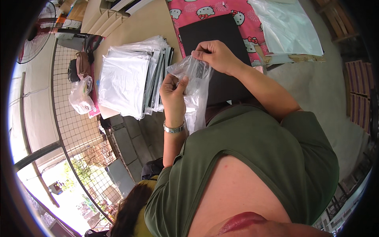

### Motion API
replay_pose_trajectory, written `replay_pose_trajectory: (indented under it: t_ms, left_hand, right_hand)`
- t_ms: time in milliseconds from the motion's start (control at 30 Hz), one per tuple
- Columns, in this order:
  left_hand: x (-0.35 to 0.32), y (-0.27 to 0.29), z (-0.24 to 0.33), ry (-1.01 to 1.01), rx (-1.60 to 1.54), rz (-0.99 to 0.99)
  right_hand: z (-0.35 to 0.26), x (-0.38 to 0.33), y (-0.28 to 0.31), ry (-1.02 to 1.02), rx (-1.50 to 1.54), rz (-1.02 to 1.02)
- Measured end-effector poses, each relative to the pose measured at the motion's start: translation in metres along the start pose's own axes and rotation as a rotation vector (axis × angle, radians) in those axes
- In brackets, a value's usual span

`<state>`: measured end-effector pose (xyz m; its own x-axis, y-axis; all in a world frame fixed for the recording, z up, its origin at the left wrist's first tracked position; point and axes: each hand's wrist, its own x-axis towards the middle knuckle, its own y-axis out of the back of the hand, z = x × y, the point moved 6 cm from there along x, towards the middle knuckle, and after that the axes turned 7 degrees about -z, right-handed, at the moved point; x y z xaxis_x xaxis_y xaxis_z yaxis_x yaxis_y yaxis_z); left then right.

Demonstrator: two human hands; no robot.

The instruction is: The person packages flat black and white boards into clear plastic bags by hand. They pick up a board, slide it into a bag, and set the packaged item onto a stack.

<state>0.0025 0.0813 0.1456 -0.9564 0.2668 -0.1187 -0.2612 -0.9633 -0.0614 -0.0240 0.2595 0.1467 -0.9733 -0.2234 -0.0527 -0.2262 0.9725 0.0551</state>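
A clear plastic bag [197, 85] hangs between my two hands, its lower end draped down in front of me. My left hand [173, 89], with a metal bracelet at the wrist, pinches one side of the bag's upper part between thumb and fingers. Higher up and to the right, my right hand [211, 55] grips the bag's top edge between thumb and forefinger. Beneath my right hand and forearm lies a flat black board [221, 31], partly hidden by them. To the left of my hands sits a stack of plastic-wrapped flat items [124, 79], some with dark edges.
Pink patterned cloth [179, 17] covers the table part under the black board. More clear plastic sheets [290, 29] lie at the far right. Brown cardboard pieces [104, 19] stand at the back left. A small plastic bag [81, 96] hangs near the wire mesh, below a fan [37, 31].
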Motion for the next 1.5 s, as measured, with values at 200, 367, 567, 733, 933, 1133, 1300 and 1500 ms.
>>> replay_pose_trajectory:
  t_ms: [200, 367, 567, 733, 933, 1133, 1300, 1500]
  left_hand:
    - [0.002, 0.001, 0.011, -0.033, -0.144, -0.098]
    - [-0.002, 0.002, 0.021, 0.003, -0.085, -0.192]
    - [0.003, -0.012, 0.022, -0.037, -0.05, -0.17]
    - [0.003, -0.015, 0.01, -0.038, 0.132, -0.107]
    - [0.011, -0.013, -0.006, 0.101, -0.249, -0.133]
    - [0.018, -0.006, 0.021, 0.027, -0.545, -0.164]
    - [0.014, -0.018, 0.007, 0.094, -0.383, -0.205]
    - [0.029, 0.047, 0.025, -0.029, -0.746, -0.187]
  right_hand:
    - [-0.007, -0.002, -0.005, 0.22, 0.061, -0.114]
    - [-0.008, -0.005, 0.01, 0.152, 0.147, -0.28]
    - [-0.011, -0.005, -0.015, 0.132, -0.185, -0.244]
    - [-0.001, -0.011, -0.001, 0.093, -0.18, 0.066]
    - [0.024, -0.022, -0.041, -0.185, 0.819, -0.028]
    - [-0.009, -0.032, -0.019, 0.001, 0.399, -0.433]
    - [-0.018, -0.007, 0.013, 0.066, 0.994, -0.283]
    - [-0.006, -0.062, -0.036, 0.021, 0.231, -0.85]
